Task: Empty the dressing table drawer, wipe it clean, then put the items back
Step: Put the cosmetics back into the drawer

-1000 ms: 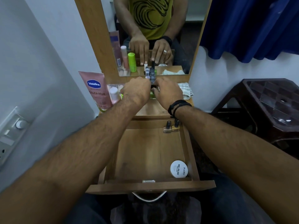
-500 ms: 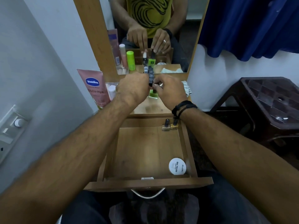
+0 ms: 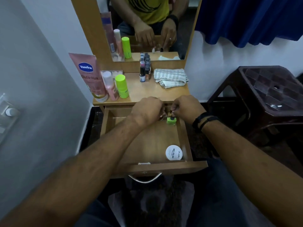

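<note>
The wooden drawer (image 3: 164, 167) stands pulled open below the dressing table top. My right hand (image 3: 186, 107) pinches the dark cap of a green nail polish bottle (image 3: 171, 121), which stands on the drawer floor at the back right corner. Just left of it, my left hand (image 3: 147, 110) is curled round a small bottle that is mostly hidden; the mirror shows a white cap under its fingers. A white round nail polish remover tin (image 3: 174, 152) lies at the drawer's front right. Several more nail polish bottles (image 3: 145, 71) stand on the tabletop by the mirror.
A striped folded cloth (image 3: 171, 77) lies on the tabletop at the right. A pink Vaseline tube (image 3: 88, 76), a pink bottle (image 3: 109, 86) and a green bottle (image 3: 122, 86) stand at the left. A dark plastic stool (image 3: 270, 95) is to the right, under a blue curtain (image 3: 246, 22).
Both hands lifted small bottles from the cluster on the tabletop and came down into the back right of the drawer. The green bottle now stands on the drawer floor.
</note>
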`<action>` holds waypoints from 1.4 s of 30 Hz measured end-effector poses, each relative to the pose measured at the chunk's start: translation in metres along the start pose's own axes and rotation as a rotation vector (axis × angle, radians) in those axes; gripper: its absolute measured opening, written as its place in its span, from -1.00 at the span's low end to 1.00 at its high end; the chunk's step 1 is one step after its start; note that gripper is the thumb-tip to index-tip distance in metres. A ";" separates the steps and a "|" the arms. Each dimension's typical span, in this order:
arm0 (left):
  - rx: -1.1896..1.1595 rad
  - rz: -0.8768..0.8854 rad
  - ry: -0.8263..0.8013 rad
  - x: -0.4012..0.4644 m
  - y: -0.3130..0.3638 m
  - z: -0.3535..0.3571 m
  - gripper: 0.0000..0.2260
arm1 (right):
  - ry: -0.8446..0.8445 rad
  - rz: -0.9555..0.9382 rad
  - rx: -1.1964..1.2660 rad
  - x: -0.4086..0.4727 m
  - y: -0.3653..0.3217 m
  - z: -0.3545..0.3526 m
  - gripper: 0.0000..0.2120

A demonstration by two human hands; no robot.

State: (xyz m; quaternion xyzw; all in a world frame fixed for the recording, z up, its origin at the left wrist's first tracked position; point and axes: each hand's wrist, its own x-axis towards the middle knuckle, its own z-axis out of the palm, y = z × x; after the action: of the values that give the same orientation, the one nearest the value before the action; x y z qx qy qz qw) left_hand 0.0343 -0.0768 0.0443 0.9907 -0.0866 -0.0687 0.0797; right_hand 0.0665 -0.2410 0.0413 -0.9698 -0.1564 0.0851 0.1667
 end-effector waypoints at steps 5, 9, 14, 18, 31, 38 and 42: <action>-0.093 -0.042 -0.018 0.002 -0.002 0.039 -0.78 | 0.031 -0.023 -0.025 0.003 0.010 0.025 -0.87; -0.155 -0.082 -0.020 0.007 -0.005 0.055 -0.74 | 0.049 -0.037 -0.088 0.006 0.017 0.037 -0.83; -0.180 -0.084 -0.014 0.014 -0.003 0.063 -0.74 | 0.087 -0.061 -0.138 0.012 0.025 0.051 -0.81; -0.180 -0.079 -0.003 0.019 -0.001 0.067 -0.72 | 0.108 -0.086 -0.172 0.016 0.027 0.059 -0.81; -0.107 -0.131 0.034 0.016 0.009 0.062 -0.74 | 0.307 -0.153 -0.330 0.008 0.032 0.068 -0.85; -0.098 -0.149 0.026 0.014 0.013 0.060 -0.79 | 0.260 -0.103 -0.306 0.006 0.034 0.067 -0.79; -0.097 -0.156 0.015 0.012 0.015 0.057 -0.77 | 0.234 -0.084 -0.290 0.005 0.035 0.066 -0.79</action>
State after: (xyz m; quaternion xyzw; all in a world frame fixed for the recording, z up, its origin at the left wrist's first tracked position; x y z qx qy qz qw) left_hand 0.0354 -0.1017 -0.0109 0.9899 -0.0054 -0.0715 0.1225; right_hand 0.0661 -0.2510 -0.0332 -0.9796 -0.1869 -0.0587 0.0459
